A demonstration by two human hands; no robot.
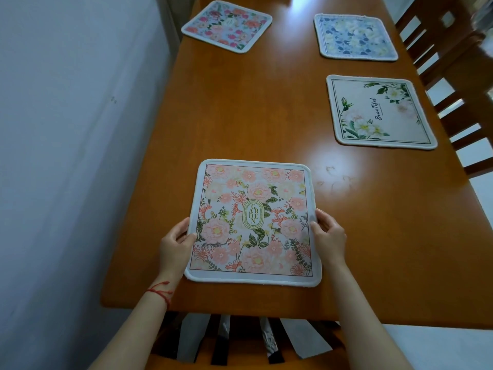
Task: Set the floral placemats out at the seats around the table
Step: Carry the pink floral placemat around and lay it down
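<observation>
Left hand (174, 243) and right hand (329, 236) forward, fingers curled, thumbs on top; both forearms bare.

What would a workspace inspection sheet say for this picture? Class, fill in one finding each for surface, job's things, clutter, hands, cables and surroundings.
Surface: glossy orange-brown wooden table, with glare and faint smudges right of the near mat.
Job's things: four square floral fabric placemats: pink "Garden" mat at the near edge; cream "Beautiful" mat and blue-and-yellow mat along the right side; pink-rose mat far left, lying skewed.
Clutter: nothing seen.
Hands: left hand and right hand each grip a side edge of the Garden mat; red string bracelet on the left wrist.
Cables: nothing seen.
Surroundings: pale wall left; dark wooden slatted chairs right; another chair back below.
</observation>
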